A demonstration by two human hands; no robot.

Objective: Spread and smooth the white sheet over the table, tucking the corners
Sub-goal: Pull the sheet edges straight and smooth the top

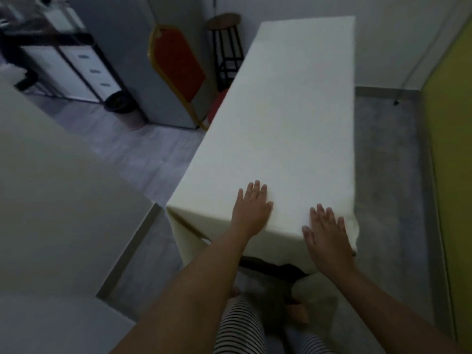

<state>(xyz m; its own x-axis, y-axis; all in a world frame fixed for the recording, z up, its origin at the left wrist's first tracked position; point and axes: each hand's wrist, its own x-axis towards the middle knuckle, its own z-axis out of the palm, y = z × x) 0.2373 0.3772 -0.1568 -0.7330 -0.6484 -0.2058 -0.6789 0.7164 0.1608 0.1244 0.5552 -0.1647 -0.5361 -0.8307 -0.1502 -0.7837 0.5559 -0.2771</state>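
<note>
— Wrinkles are the worry. White sheet (pixel 288 118) already lies over the whole top of the counter (pixel 190 227), and it looks flat from the near end to the far end, though the picture is dim and a bit blurred.

— And the hands?

— Both flat on the cloth at the near end, palms down, fingers apart and gripping nothing. Left hand (pixel 251 208) rests on top, just inside the edge. Right hand (pixel 327 233) sits at the near right corner, its heel past the edge and over the hanging side.

— So what could spoil it?

— That right corner (pixel 353 232). Cloth bunches there in a loose lump instead of folding clean. I'd guess a hard forward push would drag slack off the near end and ripple the top.

— The left corner?

— A strip of the frame shows below it, so the drape there looks short or pulled aside. Tugging at the right corner could pull it shorter.

— Anything underfoot?

— Pale cloth (pixel 316 290) lies on the floor by the feet; I can't tell whether it belongs to the sheet. Stepping on it could yank everything crooked.
</note>
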